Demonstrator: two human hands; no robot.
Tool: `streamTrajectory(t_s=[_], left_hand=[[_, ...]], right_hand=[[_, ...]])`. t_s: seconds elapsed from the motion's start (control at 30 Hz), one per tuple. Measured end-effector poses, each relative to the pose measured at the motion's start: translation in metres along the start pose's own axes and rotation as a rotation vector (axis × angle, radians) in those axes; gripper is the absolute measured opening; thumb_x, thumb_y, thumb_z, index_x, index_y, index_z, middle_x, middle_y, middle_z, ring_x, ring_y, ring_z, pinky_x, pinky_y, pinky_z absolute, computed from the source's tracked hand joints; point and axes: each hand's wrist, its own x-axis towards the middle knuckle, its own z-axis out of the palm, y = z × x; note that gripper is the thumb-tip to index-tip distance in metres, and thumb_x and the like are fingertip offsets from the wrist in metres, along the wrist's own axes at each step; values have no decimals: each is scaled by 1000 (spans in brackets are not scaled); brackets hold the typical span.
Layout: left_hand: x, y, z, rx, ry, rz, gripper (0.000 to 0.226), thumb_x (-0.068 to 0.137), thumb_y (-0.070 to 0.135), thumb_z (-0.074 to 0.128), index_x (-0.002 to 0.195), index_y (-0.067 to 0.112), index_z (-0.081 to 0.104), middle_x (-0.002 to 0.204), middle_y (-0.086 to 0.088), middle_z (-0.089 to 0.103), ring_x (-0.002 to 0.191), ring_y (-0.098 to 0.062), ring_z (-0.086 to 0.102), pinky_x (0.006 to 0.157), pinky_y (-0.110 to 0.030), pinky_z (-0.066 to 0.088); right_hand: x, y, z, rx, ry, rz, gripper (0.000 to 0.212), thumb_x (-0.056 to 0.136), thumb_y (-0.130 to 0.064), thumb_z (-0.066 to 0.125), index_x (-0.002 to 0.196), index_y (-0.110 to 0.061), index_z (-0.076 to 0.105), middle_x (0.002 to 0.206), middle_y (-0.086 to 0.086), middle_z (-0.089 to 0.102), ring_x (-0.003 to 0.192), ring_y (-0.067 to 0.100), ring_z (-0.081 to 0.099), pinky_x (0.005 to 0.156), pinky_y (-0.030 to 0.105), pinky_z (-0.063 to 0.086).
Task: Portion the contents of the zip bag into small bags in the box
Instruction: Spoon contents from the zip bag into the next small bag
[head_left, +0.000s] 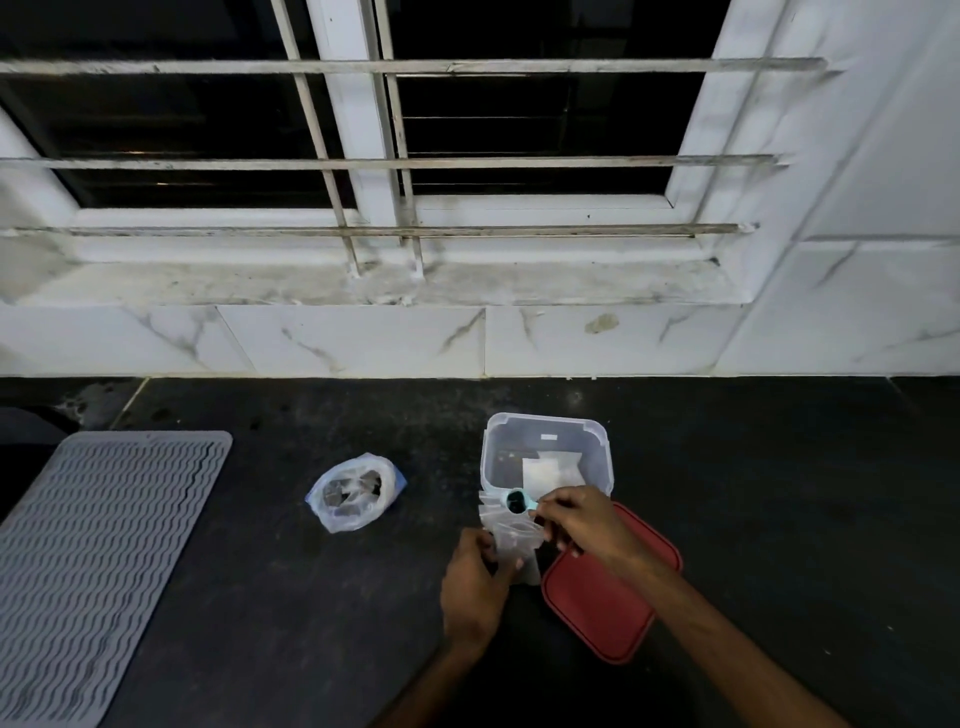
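A clear plastic box (545, 434) stands open on the dark counter, with a white filled bag lying inside. Left of it sits the open zip bag (353, 493) holding dark contents. My left hand (475, 587) grips a stack of small clear bags (506, 530) just in front of the box. My right hand (584, 519) pinches the handle of a light blue scoop (517, 501), whose bowl holds something dark, above the top of the small bags.
A red lid (608, 603) lies on the counter under my right forearm. A grey ribbed mat (98, 561) covers the counter's left part. A white marble wall and a barred window rise behind the counter.
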Motion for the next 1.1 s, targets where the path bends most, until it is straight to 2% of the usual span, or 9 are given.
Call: streamTrajectory(t_s=[0.17,0.33,0.4,0.47,0.63,0.73,0.8,0.93,1.1], left_hand=[[-7,-11,10,60,6,-28,17,80,27,72,84,28,55,86,9,64,81,-9,60,74,-28,49],[-8,-16,14,155,31,1,15,83,19,64,84,27,52,89,8,61,82,-12,59,75,-31,48],[-8,-16,15,192,28,24,12,85,17,59,85,26,51,91,9,59,82,-13,59,75,-33,49],[-8,-16,16,235,17,59,10,87,15,54,88,25,52,95,8,57,84,-15,59,75,-36,49],[-5,-12,15,278,-1,113,17,90,15,52,103,25,55,108,7,56,93,-14,58,74,-28,45],[-4,-11,14,270,-16,91,15,92,24,54,107,26,53,109,6,57,95,-15,59,76,-31,46],[-3,-11,14,263,-37,79,26,87,36,62,108,26,51,109,8,58,97,-15,60,73,-30,44],[-2,-10,12,225,-67,128,35,76,52,70,93,29,50,94,12,56,84,-8,56,65,-26,40],[0,-9,11,175,-33,184,34,84,51,64,109,29,56,101,16,58,93,-6,59,77,-27,48]], right_hand=[[-3,13,-9,-154,-44,-34,17,92,-13,60,86,-1,71,59,3,65,40,8,49,39,19,37],[-4,18,-7,-355,-36,-105,18,91,-19,61,84,-11,75,62,-3,68,46,3,56,45,12,39],[-4,20,-5,-466,7,-162,19,90,-21,60,85,-13,76,69,-4,71,57,3,63,53,14,45],[-3,23,-2,-549,53,-240,19,89,-21,59,90,-15,77,85,-3,75,74,7,67,68,23,53],[-1,28,5,-752,43,-409,27,95,-19,57,119,-22,70,111,2,66,103,17,56,88,26,43],[1,31,7,-743,16,-426,28,96,-19,56,120,-25,69,110,3,63,102,19,51,91,27,40],[3,36,9,-728,17,-418,27,96,-21,55,119,-27,69,109,2,62,102,20,51,90,27,39],[3,41,12,-663,60,-409,33,93,-9,53,115,-26,71,107,1,61,101,19,51,89,26,40],[1,45,15,-541,157,-380,35,85,0,59,104,-25,75,102,-3,64,98,12,56,82,15,41]])
